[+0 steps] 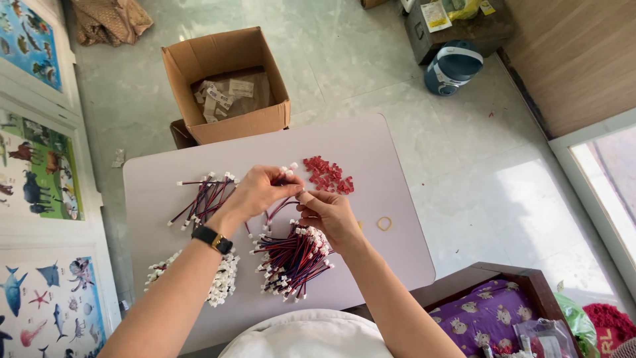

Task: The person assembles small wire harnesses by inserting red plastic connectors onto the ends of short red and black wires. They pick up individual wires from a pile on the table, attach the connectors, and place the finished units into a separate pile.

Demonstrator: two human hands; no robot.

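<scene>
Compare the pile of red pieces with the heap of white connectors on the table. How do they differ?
The red pieces lie at the far side of the table, beyond the right hand; the white connectors lie at the near side, beside the left forearm. The red pieces form a compact pile; the white connectors spread in a longer, looser heap. No wires show among the red pieces; whether the white connectors carry any, I cannot tell. Both are small parts lying untouched.

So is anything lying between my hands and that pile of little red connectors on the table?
Nothing visible. Left hand and right hand hold a wire lead over the table; the red connectors sit just beyond the fingers, with only bare tabletop between.
</scene>
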